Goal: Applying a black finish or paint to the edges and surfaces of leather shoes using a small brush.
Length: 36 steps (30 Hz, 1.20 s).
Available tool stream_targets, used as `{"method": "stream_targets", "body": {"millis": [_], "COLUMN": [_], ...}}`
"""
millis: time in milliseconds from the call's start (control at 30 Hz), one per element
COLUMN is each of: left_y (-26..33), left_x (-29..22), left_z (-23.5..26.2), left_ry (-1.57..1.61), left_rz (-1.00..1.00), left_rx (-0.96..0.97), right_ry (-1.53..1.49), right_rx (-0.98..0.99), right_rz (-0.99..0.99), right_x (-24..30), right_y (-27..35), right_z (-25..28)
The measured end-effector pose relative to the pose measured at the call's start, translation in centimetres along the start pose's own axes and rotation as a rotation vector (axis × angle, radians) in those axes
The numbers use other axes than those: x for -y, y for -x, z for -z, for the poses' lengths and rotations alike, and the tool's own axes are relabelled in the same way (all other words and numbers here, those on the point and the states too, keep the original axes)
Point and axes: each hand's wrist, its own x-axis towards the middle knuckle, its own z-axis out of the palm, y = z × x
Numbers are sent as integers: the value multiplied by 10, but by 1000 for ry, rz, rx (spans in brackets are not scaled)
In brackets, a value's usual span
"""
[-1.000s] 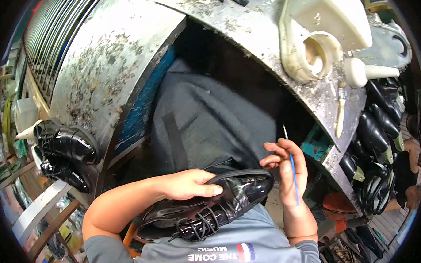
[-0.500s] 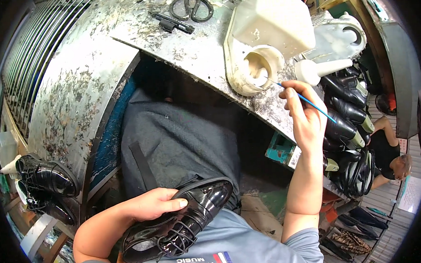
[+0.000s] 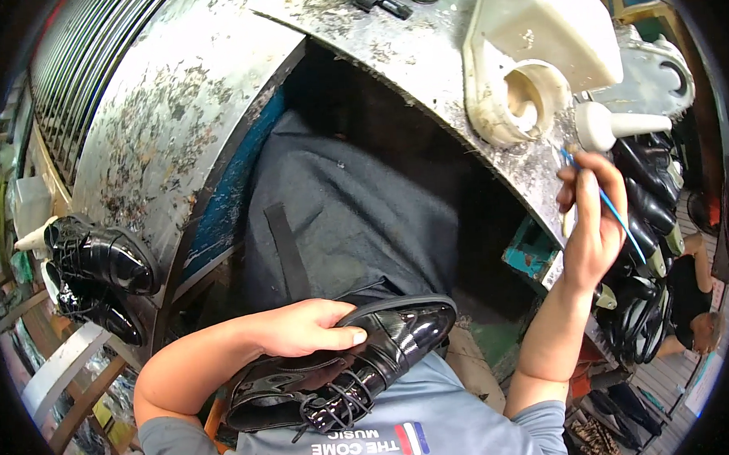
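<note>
My left hand (image 3: pixel 316 329) is closed around the side of a glossy black lace-up shoe (image 3: pixel 378 349), thumb on its upper. The shoe lies tilted against my shirt, toe to the right, sole edge facing away from me. My right hand (image 3: pixel 593 217) pinches a thin blue-handled brush (image 3: pixel 622 220), its pale tip pointing up and left. That tip is just outside a cream glue pot (image 3: pixel 548 85), whose round opening holds whitish stuff. Beside the pot, close above my right hand, lies a white plastic nozzle bottle (image 3: pixel 612 125).
A stained metal worktable (image 3: pixel 153 147) curves around my lap, with a dark cut-out edge. Two more black shoes (image 3: pixel 110 259) sit at the left. Several black shoes on lasts (image 3: pixel 645 215) line the right side. A person in black (image 3: pixel 693 298) is at the far right.
The brush tip has come away from the pot's mouth toward me, still in my right hand. The whole view has shifted, and the left hand keeps its hold on the shoe.
</note>
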Motion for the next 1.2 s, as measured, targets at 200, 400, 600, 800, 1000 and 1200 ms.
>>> {"method": "stream_targets", "body": {"millis": [200,400,600,800,1000,1200], "left_y": [-5,-7,-6,-7,-9,-9], "left_x": [13,15,20,21,21,20], "left_z": [2,1,2,1,2,2], "left_ry": [43,93,92,95,77,-2], "left_rz": [-5,52,100,55,48,57], "left_rx": [36,61,33,26,46,21], "right_ry": [-336,-406,-393,-368,-344,-335], "right_rx": [471,885,970,999,1006,1020], "right_rz": [-215,-169,-144,-114,-103,-78], "right_x": [18,3,1,2,5,4], "right_y": [47,61,68,69,69,69], "right_z": [-25,-45,-55,-58,-60,-63]}}
